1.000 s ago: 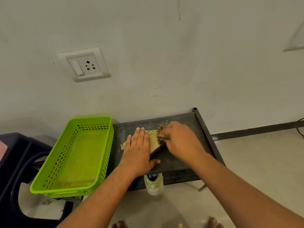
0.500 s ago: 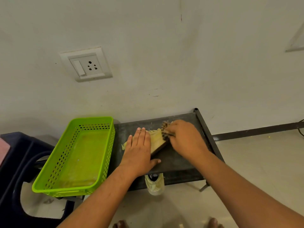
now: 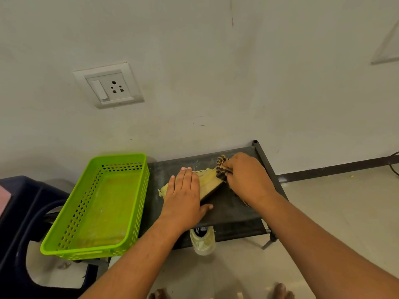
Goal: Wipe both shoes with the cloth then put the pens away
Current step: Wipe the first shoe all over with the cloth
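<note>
If the flat left hand [image 3: 183, 195] slips, the shoe [image 3: 208, 179] may be dragged off the rack [image 3: 233, 214] by the cloth [image 3: 221, 169] clenched in the right hand [image 3: 248, 180].

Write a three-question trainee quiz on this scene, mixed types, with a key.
1. True or false: the left hand lies flat on the shoe.
2. What does the right hand grip? A) a pen B) the cloth C) a brush
3. Fill in: seen from the head camera, the basket stands to the ___ of the rack.
Key: 1 true; 2 B; 3 left.
</note>
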